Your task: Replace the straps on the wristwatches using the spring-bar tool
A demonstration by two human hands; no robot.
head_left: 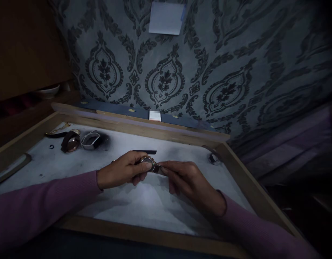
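Observation:
A wristwatch [147,160] with a round metal case is held between my two hands, above the white surface of a wood-framed tray [144,201]. My left hand [128,167] is closed around the case, its thumb lying on the dial. With thumb and fingers pinched, my right hand [186,180] grips the dark strap [159,168] on the watch's right side. Fingers cover part of the case and the strap's end. Just behind the left hand lies a flat black strip [144,152].
Several watches, among them a brown-strapped one [71,141] and a grey-strapped one [90,139], lie at the back left. Another watch [214,157] rests near the right rim. A curved dark-edged piece [13,168] sits at far left. Behind rises a patterned wall [164,79].

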